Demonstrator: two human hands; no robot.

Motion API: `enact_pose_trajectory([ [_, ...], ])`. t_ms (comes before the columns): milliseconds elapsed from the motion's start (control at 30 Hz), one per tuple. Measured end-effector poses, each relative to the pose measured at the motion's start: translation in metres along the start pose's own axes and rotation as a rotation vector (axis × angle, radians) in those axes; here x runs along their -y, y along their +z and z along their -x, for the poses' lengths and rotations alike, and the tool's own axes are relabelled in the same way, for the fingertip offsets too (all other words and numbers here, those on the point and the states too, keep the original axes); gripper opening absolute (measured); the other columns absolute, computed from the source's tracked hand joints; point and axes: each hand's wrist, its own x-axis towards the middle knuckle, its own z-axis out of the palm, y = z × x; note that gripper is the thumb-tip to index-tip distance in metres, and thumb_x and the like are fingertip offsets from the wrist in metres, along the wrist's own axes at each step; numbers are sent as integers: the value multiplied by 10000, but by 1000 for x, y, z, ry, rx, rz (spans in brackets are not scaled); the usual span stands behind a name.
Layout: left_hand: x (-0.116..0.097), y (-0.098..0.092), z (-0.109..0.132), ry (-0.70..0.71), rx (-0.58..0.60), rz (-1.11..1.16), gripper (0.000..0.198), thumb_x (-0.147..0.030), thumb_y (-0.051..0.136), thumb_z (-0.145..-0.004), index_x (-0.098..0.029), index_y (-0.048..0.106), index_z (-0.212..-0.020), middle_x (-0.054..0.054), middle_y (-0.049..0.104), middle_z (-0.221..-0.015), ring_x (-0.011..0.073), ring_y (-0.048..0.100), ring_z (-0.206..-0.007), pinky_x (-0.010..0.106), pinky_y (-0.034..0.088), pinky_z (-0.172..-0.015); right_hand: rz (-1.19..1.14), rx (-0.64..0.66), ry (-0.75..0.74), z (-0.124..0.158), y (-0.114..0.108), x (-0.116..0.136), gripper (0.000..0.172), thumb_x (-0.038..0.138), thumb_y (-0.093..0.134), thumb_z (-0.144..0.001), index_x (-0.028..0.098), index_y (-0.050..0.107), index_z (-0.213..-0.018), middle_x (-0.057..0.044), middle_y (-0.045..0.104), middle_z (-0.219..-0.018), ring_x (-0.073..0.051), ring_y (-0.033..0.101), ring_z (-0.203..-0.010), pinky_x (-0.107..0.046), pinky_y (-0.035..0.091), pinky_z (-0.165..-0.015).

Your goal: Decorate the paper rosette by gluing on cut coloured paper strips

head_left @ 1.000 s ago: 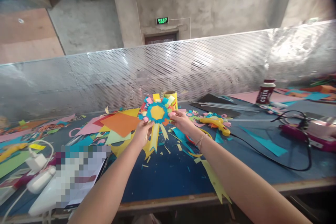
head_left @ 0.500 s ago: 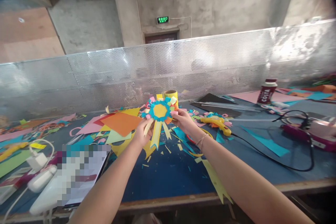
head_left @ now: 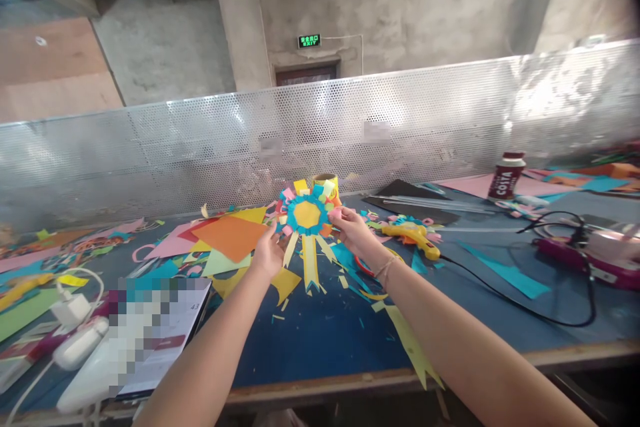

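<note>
I hold a paper rosette (head_left: 307, 215) up above the blue table top (head_left: 320, 340). It has a yellow centre, a blue ring, small coloured loops round its edge and yellow ribbon tails hanging down. My left hand (head_left: 269, 252) pinches its lower left edge. My right hand (head_left: 353, 231) pinches its right edge. Both hands are closed on it.
Sheets and scraps of coloured paper (head_left: 227, 235) litter the table. A yellow glue gun (head_left: 415, 235) with a black cord lies to the right, a yellow tape roll (head_left: 326, 181) behind the rosette, a Costa bottle (head_left: 505, 175) far right. A perforated metal screen (head_left: 150, 147) bounds the back.
The rosette has shifted slightly right and turned a little, so its tails hang straighter. My left hand has dropped a little lower on its edge.
</note>
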Motion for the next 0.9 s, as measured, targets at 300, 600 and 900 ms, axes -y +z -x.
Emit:
enact_pose_trajectory([
  [300, 3, -3, -3, 114, 40, 1, 296, -263, 805, -635, -193, 603, -839, -23, 648, -660, 111, 597, -515, 234, 507, -517, -1, 48, 12, 3, 3, 2, 372, 404, 834, -584, 198, 562, -732, 32, 572, -727, -109, 581, -673, -269, 531, -650],
  [600, 4, 2, 0, 148, 32, -24, 269, -200, 796, -635, -167, 595, -811, -33, 629, -644, 77, 567, -457, 201, 499, -472, 31, -8, 67, -1, -2, -5, 439, 424, 849, -531, 201, 527, -728, 42, 551, -711, -107, 576, -658, -260, 529, -611],
  [900, 6, -3, -4, 295, 28, -147, 379, -124, 828, -500, -187, 531, -726, -79, 525, -522, 67, 498, -420, 179, 404, -412, 392, -176, -46, 5, 8, 20, 369, 337, 788, -611, 214, 605, -907, -38, 617, -897, -195, 614, -882, -356, 530, -791],
])
